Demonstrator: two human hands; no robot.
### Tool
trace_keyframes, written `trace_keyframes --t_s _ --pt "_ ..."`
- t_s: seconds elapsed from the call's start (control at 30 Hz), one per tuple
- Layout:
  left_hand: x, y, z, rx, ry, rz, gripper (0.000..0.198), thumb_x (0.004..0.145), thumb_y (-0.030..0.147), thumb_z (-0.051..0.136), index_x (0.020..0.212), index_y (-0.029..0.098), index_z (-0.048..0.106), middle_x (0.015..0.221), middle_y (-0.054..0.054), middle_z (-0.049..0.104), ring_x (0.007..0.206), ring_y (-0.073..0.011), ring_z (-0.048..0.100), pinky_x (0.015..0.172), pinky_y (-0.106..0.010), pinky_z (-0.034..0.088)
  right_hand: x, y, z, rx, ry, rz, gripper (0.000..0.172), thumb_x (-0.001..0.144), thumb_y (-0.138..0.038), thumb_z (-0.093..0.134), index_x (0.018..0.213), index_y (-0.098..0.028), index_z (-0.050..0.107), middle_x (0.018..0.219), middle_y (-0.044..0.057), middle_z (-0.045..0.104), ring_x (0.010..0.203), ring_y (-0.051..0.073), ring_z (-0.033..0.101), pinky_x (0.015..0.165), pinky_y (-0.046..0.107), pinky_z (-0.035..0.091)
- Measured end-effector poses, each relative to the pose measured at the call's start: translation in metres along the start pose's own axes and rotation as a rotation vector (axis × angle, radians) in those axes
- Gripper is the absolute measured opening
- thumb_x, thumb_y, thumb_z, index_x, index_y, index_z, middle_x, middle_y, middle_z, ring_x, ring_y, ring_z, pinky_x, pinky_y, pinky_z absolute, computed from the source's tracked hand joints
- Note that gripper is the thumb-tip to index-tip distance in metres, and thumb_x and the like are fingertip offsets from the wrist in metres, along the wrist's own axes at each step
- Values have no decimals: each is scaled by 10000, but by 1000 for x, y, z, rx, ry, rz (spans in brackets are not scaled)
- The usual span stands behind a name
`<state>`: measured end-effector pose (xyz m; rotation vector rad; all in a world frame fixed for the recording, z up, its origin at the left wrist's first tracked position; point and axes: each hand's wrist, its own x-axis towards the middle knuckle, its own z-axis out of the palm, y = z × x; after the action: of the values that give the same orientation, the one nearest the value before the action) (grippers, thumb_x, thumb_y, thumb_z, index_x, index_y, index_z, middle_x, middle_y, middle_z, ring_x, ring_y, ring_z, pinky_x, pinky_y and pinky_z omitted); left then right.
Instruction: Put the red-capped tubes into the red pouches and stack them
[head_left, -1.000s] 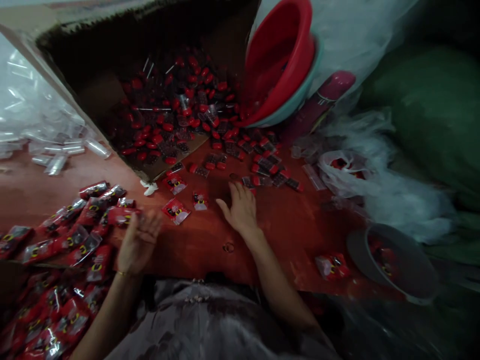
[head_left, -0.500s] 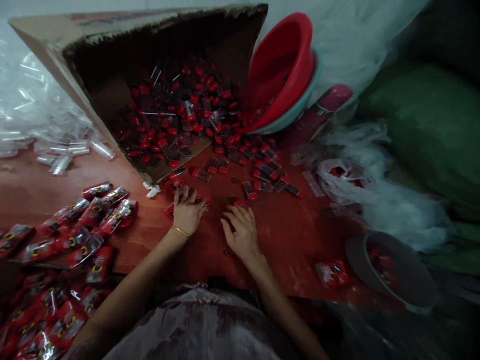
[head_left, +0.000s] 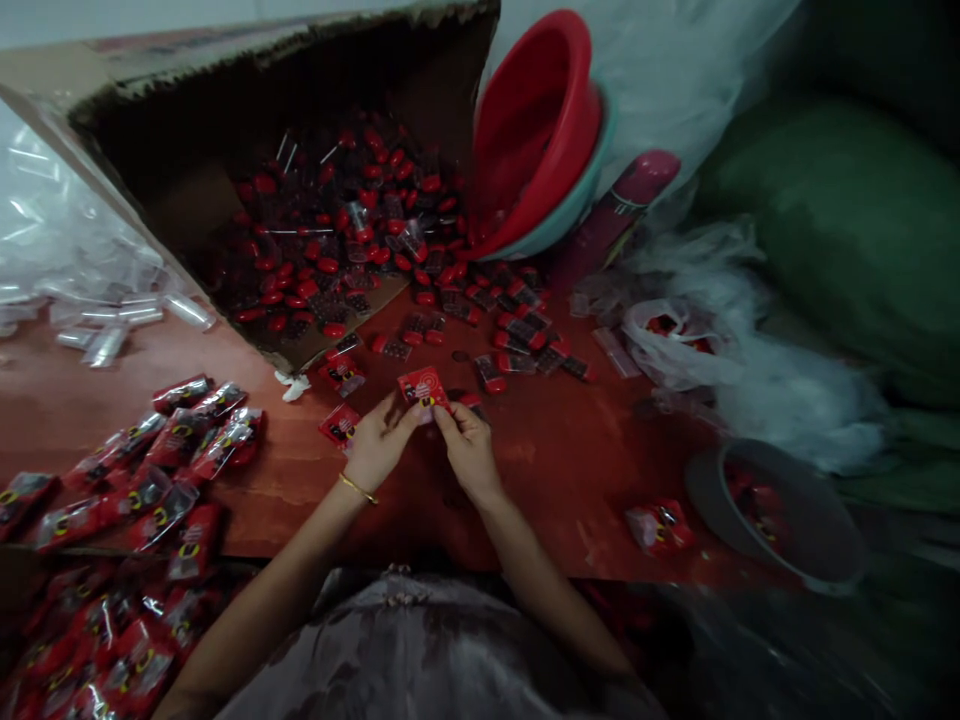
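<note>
Between both hands, over the middle of the table, is a small red printed card (head_left: 424,390); whether it is flat or a folded sleeve I cannot tell. My left hand (head_left: 377,442) pinches its left side with the thumb on top, and a gold bangle circles that wrist. My right hand (head_left: 471,448) grips its lower right corner. Just left of my left hand lies a similar red card (head_left: 340,426), with a red packet (head_left: 343,374) above it. A small clear case with a red cap (head_left: 491,373) rests beyond my right hand, among others like it.
A cardboard box (head_left: 97,100) on its side spills red-capped cases onto the red table (head_left: 555,480). Filled red packets (head_left: 180,440) lie at left, beside clear plastic tubes (head_left: 105,345). Red basin (head_left: 570,60), spray can (head_left: 622,200), plastic bags (head_left: 780,390) and grey tub (head_left: 701,490) stand right.
My hands were apart with nothing plainly in them; now they have come together and hold the red card. The view has shifted slightly.
</note>
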<state>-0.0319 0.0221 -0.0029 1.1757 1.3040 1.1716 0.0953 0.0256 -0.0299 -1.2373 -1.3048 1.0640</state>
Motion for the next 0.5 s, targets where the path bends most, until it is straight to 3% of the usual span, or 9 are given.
trace_keyframes --t_s 0.1,0.23,0.37,0.5 --pt "1 0 4 -269 -55 -259 422 610 481 698 862 142 691 799 -55 692 694 -150 603 662 -276 479 -5 -3 -5 -80 -20 -38 296 852 -392 468 661 -176 533 558 -43 490 525 92 446 520 203 345" --pt "0 -6 11 -233 37 -152 319 565 441 736 558 134 650 533 30 578 526 -74 471 545 -198 391 -11 -3 -3 -169 41 -94 358 866 -376 423 559 -192 408 504 -59 375 486 80 361 485 208 283" --pt "-2 -7 14 -184 68 -140 295 552 415 751 577 131 675 541 27 589 541 -77 471 563 -200 389 -12 1 1 -179 83 -95 382 881 -368 395 540 -199 362 492 -65 339 472 77 335 476 209 274" --pt "-2 -2 11 -403 16 -330 378 487 421 790 702 126 695 650 -12 650 582 -89 537 588 -209 432 -8 -1 -5 -240 -7 -130 370 892 -365 384 562 -198 401 510 -52 400 495 88 401 505 209 328"
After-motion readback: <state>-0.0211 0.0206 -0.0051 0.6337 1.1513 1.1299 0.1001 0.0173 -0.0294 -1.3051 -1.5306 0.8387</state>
